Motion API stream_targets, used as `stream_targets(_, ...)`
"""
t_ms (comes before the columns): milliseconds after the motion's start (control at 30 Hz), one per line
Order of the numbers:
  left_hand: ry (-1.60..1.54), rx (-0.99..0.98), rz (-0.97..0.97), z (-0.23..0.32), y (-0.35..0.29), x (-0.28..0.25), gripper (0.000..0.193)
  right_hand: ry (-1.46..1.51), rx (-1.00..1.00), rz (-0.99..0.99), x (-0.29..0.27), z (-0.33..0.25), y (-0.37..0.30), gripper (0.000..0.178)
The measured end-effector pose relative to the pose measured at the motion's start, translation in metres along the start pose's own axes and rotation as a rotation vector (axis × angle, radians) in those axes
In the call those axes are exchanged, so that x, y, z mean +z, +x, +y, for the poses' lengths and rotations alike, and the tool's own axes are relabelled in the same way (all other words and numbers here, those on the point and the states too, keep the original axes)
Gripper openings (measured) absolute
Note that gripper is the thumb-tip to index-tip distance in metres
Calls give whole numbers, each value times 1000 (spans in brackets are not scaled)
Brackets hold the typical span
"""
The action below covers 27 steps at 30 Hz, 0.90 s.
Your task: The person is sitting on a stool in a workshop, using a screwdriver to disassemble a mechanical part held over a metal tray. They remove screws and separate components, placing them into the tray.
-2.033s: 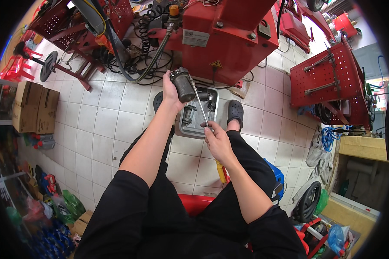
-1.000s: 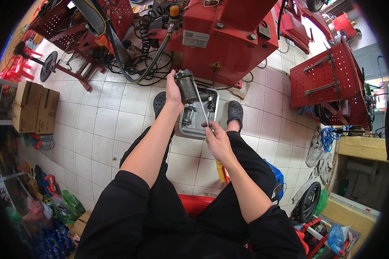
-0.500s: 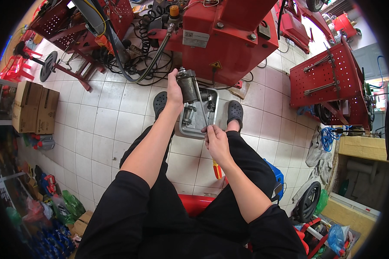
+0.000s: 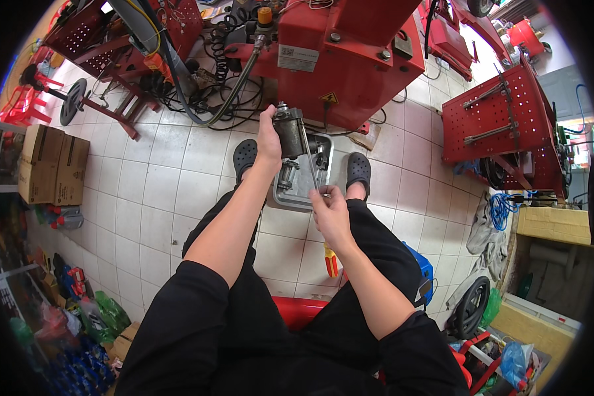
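My left hand (image 4: pixel 268 140) is wrapped around a dark metal cylinder (image 4: pixel 290 137), which looks like a small motor housing, tilted above a grey tray. Closed fingers of my right hand (image 4: pixel 330 210) pinch the lower end of a long thin metal rod (image 4: pixel 309 153); its upper end lies along the cylinder's right side. Below, the grey tray (image 4: pixel 294 200) sits on the floor between my feet. In it lie a metal part with a shaft (image 4: pixel 287 174) and smaller dark parts (image 4: pixel 321 160). A red and yellow handle (image 4: pixel 330 261) shows beneath my right wrist; whether it joins the rod, I cannot tell.
Ahead stands a large red machine base (image 4: pixel 350 79) with hoses and black cables (image 4: pixel 178 99) at its left. A red perforated cart (image 4: pixel 485 122) is at the right. Cardboard boxes (image 4: pixel 53 165) stand at the left, and a blue case (image 4: pixel 419 270) is beside my right leg.
The cylinder has shifted slightly right. My right hand has moved a little upward, with its fingers rearranged on the rod's lower end.
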<state>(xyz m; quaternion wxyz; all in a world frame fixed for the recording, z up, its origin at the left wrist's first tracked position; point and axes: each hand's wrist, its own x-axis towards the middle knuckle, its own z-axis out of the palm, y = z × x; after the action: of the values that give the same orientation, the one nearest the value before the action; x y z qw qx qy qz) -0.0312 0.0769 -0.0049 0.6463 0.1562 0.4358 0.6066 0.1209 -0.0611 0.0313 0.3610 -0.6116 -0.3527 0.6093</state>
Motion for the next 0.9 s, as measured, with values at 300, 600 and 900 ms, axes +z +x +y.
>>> stream_targets(300, -17, -15, -21, -1, 0, -3, 50, 77, 78, -58, -2, -2, 0, 29)
stream_targets(600, -12, -21, -23, 0, -2, -1, 50, 18, 10, 10, 6, 3, -1, 30)
stream_targets(900, 10, -46, -45, 3, -9, 6, 52, -78, -98, 40, 7, 14, 3, 30)
